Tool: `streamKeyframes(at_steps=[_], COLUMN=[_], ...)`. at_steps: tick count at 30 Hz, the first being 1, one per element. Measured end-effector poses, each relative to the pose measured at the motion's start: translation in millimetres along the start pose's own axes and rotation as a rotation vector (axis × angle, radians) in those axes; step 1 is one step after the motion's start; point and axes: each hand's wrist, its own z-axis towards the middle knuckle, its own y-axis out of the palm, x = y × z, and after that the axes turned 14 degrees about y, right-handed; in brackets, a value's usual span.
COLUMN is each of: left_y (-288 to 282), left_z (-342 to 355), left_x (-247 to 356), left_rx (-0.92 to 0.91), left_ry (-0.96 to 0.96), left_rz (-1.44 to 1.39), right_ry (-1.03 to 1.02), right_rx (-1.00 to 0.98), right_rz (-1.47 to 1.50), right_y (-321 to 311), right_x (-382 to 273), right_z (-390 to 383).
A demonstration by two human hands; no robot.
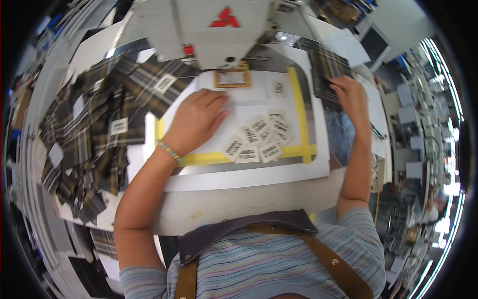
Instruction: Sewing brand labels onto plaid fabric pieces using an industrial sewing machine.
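My left hand (199,119) lies on the white work plate (254,102), fingers stretched out and thumb apart, holding nothing. Just beyond its fingertips is a small orange-brown clamp frame (218,78) under the head of a sewing machine (219,30). Over to the right, my right hand (352,97) pinches the near edge of a dark plaid fabric piece (326,57) on a stack. Several small pale printed fabric labels (248,153) are spread on the plate, right of my left hand. A single label (280,88) lies apart, nearer the machine.
Plaid pieces (89,134) bearing pale labels are heaped at the left, one stretching toward the machine. Yellow tape (300,112) borders the plate. Beyond the right-hand stack are white papers (348,47) and a dark screen (374,44). A pen (377,132) lies beside my right forearm.
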Motion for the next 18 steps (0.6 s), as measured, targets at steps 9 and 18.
streamKeyframes(at_steps=[9,18], left_y=[-3.2,0.6], left_z=[3.6,2.8], left_x=[3.0,1.4], left_rx=[0.094,0.141], left_ry=[0.059,0.074], left_rz=[-0.005,-0.007], right_ry=[0.149,-0.227], right_rx=[-0.173,0.171], right_rz=[0.168,0.039], right_y=[-17.1,17.8], right_x=[7.7,-78.9], right_z=[21.2,10.6])
